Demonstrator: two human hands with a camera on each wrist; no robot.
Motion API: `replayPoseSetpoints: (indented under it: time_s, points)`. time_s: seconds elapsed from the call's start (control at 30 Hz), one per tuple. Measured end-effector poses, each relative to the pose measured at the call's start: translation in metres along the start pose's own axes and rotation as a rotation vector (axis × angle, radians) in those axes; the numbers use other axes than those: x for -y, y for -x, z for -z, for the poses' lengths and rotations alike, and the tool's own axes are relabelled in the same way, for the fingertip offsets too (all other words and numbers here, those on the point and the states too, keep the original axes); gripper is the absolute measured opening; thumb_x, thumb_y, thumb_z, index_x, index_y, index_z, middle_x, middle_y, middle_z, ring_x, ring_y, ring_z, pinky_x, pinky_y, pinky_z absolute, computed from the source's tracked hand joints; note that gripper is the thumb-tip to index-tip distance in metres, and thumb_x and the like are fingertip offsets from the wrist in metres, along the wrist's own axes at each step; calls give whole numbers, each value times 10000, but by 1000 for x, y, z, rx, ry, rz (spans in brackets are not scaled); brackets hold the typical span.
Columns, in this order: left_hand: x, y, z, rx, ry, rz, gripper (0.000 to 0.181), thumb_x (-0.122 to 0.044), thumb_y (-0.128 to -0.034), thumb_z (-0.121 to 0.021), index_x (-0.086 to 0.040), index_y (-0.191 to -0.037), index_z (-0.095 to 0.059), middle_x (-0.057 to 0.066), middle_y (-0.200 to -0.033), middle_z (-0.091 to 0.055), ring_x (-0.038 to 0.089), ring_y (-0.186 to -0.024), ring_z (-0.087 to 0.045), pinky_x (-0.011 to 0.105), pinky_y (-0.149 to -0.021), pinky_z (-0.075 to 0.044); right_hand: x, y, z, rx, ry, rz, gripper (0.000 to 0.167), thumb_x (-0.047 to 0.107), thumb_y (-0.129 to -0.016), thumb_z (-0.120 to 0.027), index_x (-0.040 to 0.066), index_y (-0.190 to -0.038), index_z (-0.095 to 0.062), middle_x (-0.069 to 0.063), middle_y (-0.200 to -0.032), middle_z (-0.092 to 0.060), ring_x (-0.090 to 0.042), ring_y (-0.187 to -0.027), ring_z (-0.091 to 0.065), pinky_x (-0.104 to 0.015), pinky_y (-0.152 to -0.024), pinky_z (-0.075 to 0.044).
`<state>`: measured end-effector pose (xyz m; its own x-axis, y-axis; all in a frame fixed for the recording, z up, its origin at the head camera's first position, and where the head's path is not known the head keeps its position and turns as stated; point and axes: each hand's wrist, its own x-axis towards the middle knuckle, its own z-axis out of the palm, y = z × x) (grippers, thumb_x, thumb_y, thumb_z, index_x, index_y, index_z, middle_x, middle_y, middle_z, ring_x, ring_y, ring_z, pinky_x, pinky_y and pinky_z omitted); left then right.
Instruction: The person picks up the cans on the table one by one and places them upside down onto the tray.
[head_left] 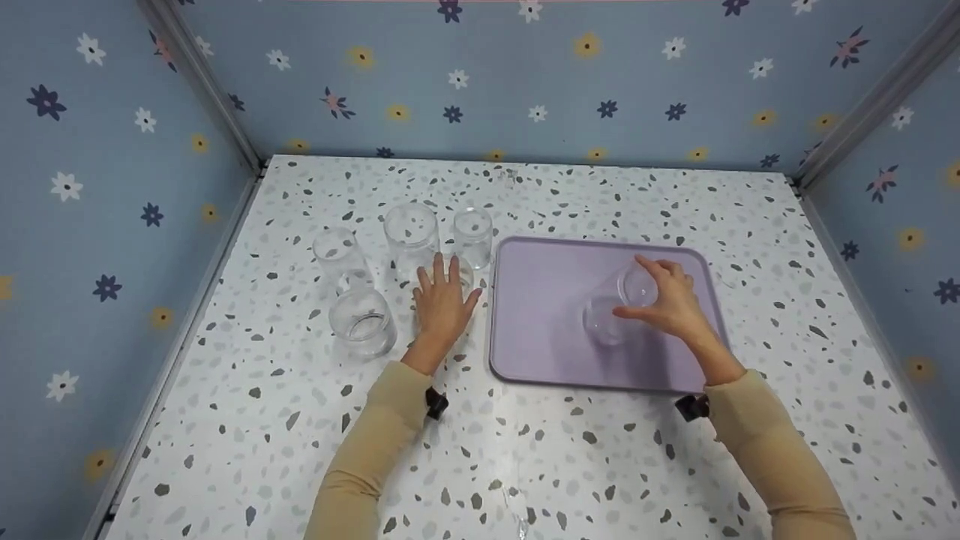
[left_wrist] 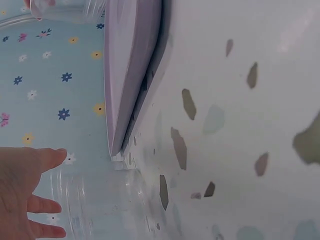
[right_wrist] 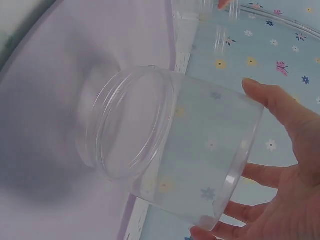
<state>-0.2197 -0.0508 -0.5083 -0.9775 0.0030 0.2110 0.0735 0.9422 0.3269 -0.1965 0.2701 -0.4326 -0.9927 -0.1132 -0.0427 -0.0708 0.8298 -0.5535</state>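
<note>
My right hand [head_left: 667, 304] grips a clear plastic jar [right_wrist: 200, 145] by its base end, thumb on one side and fingers on the other. The jar is tilted, its ridged mouth pointing down at the lilac tray [head_left: 536, 300]. Whether the rim touches the tray I cannot tell. Left of the tray, my left hand [head_left: 442, 304] hovers with spread fingers over another clear jar [left_wrist: 105, 205], partly hidden beneath it in the head view. The left wrist view shows those fingers beside the jar's upper end, not curled round it.
Several more clear jars stand left of the tray: a tall one [head_left: 341, 259], a wide one [head_left: 411, 232], a narrow one [head_left: 472, 232] and a squat one [head_left: 364, 324]. Flowered blue panels [head_left: 525, 82] enclose the speckled table [head_left: 585, 465] at the back and sides.
</note>
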Motion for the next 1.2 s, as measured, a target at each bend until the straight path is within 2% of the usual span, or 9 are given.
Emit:
replayPoseSetpoints:
  time_s: [0.27,0.43,0.7,0.93,1.2]
  points:
    - [-3,-9,-1,79,-43,35,687,-430,-843,-551,-32,-1356,-328,219,-1379,-252,501,-1157,-275,557,-769,-395,-4,-12,10,25,44,-75,919,348,-644,-773,66,-1377,-296,-310,-1333,-205,-494,-1191,-197,-665,-874,-216]
    - [-6,-12,0,92,-85,44,691,-461,-855,-513,-29,-1359,-322,228,-1373,-269,514,-1134,-306,561,-725,-427,-6,-22,12,37,90,-102,916,363,-653,-760,70,-1380,-285,-307,-1330,-210,-496,-1197,-183,-679,-884,-162]
    - [-9,-17,0,131,-138,60,667,-487,-883,-437,-38,-1362,-323,215,-1360,-302,499,-1133,-318,538,-741,-433,-14,-39,20,48,145,-163,933,396,-661,-744,59,-1385,-262,-333,-1323,-205,-520,-1173,-211,-623,-909,-218]
    - [-9,-17,-1,128,-164,49,598,-429,-910,-420,-39,-1356,-339,212,-1340,-320,478,-1133,-328,502,-764,-436,-19,-49,23,57,70,-252,973,388,-667,-747,74,-1409,-201,-317,-1347,-147,-506,-1199,-153,-659,-900,-181]
    - [-8,-17,0,99,-132,51,550,-373,-907,-459,-56,-1346,-364,209,-1329,-332,463,-1109,-346,490,-749,-441,-26,-59,29,54,91,-275,960,384,-681,-734,62,-1405,-192,-333,-1338,-137,-527,-1195,-133,-676,-887,-153]
